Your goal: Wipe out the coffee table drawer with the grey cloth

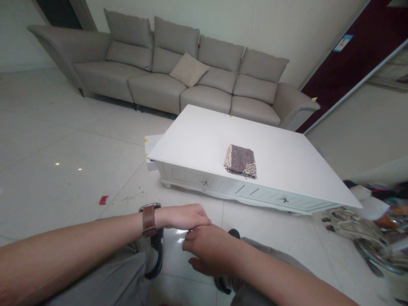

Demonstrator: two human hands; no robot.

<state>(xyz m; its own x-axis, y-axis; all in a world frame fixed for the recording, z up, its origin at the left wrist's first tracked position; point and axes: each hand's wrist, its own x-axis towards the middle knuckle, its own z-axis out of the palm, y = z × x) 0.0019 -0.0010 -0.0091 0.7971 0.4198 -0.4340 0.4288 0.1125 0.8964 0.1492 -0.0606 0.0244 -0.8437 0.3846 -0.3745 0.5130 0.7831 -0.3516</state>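
My left hand (185, 216), with a brown-strapped watch (149, 219) on its wrist, is closed, its fingers curled downward. Whatever may be inside it is hidden. My right hand (212, 248) touches it at the fingertips; its fingers are loosely bent, the thumb is apart, and nothing shows in its grasp. Both hands are held above the floor, between my knees and the white coffee table (270, 148). On the tabletop, near its front edge and apart from both hands, lies a folded dark grey-brown cloth (242, 159) with pale edges and a pale pattern at one corner.
Behind the table stands a long grey-beige sofa (156, 85) with a beige cushion (189, 70). A white box (152, 142) sits by the table's left end. A red scrap (103, 199) lies on the tiles. Cluttered items, including a coiled hose (360, 227), crowd the right side.
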